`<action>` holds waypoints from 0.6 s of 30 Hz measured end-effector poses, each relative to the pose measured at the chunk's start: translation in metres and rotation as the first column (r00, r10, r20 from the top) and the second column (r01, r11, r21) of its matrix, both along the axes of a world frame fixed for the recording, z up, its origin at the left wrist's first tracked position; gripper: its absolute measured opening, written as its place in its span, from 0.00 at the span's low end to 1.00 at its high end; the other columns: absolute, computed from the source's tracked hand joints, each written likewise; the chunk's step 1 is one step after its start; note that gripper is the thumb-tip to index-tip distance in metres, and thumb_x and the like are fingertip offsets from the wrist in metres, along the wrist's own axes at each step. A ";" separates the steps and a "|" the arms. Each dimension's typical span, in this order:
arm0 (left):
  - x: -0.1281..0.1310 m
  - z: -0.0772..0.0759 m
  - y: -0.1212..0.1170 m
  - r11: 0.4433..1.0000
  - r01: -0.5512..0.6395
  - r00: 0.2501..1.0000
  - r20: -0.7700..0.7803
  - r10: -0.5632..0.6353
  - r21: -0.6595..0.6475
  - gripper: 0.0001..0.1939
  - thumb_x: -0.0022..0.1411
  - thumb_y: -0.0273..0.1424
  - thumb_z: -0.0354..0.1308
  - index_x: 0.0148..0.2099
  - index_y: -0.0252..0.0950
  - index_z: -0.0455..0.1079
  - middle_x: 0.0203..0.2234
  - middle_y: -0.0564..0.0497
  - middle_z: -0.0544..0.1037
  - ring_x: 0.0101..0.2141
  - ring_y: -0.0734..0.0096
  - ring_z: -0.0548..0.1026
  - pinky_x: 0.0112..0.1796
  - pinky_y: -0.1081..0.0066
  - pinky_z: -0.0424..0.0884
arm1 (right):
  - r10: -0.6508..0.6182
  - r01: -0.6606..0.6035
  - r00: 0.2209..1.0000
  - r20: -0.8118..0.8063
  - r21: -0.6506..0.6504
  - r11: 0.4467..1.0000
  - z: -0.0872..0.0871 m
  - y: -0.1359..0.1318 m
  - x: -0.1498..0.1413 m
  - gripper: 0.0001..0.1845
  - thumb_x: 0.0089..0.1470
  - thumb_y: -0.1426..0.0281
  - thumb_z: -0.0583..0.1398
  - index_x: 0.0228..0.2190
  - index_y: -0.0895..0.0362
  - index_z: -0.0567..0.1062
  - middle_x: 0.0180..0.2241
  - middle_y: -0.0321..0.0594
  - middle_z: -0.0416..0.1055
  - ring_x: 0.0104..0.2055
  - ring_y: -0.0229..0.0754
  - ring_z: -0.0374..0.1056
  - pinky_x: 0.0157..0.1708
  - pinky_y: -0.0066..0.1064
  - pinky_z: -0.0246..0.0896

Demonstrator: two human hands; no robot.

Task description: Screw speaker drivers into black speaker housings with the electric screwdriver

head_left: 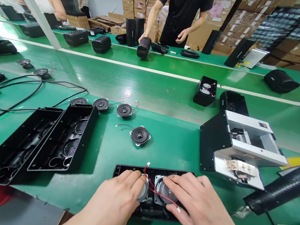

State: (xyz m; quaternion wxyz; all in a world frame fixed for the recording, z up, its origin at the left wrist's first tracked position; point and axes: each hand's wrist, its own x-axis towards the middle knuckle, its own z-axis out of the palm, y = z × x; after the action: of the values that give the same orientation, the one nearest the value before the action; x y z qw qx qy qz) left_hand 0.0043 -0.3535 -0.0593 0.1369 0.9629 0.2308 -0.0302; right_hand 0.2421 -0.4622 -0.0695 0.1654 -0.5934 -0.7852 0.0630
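Note:
A black speaker housing [149, 212] lies open side up at the table's near edge, with two round speaker drivers inside. My left hand [119, 193] covers most of the left speaker driver [143, 193], its fingers bent together over the rim. My right hand [196, 201] grips the right speaker driver [166, 193], fingers over its far rim and thumb low beside it. Red wires [151, 183] with white plugs run across both drivers; one plug rests by my right thumb. Farther back on the mat lies a loose speaker driver [140, 136], cone up.
Two open black housings [77, 154] stand at left, near a black cable [25, 104]. More drivers [124, 110] lie behind. At right are a grey-black machine [246, 141] and a black cylindrical tool [284, 187]. Across the line, a person [184, 13] holds a black speaker [144, 47].

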 end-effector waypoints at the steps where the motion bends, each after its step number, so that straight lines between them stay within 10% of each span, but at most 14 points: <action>1: -0.001 -0.001 0.001 1.000 0.012 1.000 0.018 -0.012 0.007 0.22 0.61 0.18 0.58 0.57 0.34 0.70 0.52 0.42 0.80 0.47 0.49 0.81 0.45 0.51 0.84 | -0.003 0.003 1.000 -0.007 0.009 1.000 0.000 0.001 -0.001 0.27 0.57 0.69 0.71 0.56 0.50 0.72 0.51 0.33 0.77 0.45 0.45 0.70 0.38 0.37 0.59; 18: -0.012 -0.011 0.005 0.989 0.091 0.944 0.306 -0.121 0.113 0.18 0.66 0.18 0.57 0.57 0.33 0.68 0.50 0.43 0.82 0.48 0.53 0.83 0.45 0.57 0.86 | -0.034 0.031 0.995 -0.095 -0.040 0.999 0.003 -0.001 0.003 0.31 0.54 0.73 0.74 0.55 0.49 0.71 0.51 0.25 0.77 0.44 0.39 0.67 0.38 0.36 0.56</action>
State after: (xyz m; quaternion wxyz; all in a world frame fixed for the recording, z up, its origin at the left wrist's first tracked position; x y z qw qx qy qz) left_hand -0.0073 -0.3486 -0.0706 0.1227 0.9721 0.1553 0.1260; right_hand 0.2452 -0.4629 -0.0670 0.1924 -0.6055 -0.7652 0.1038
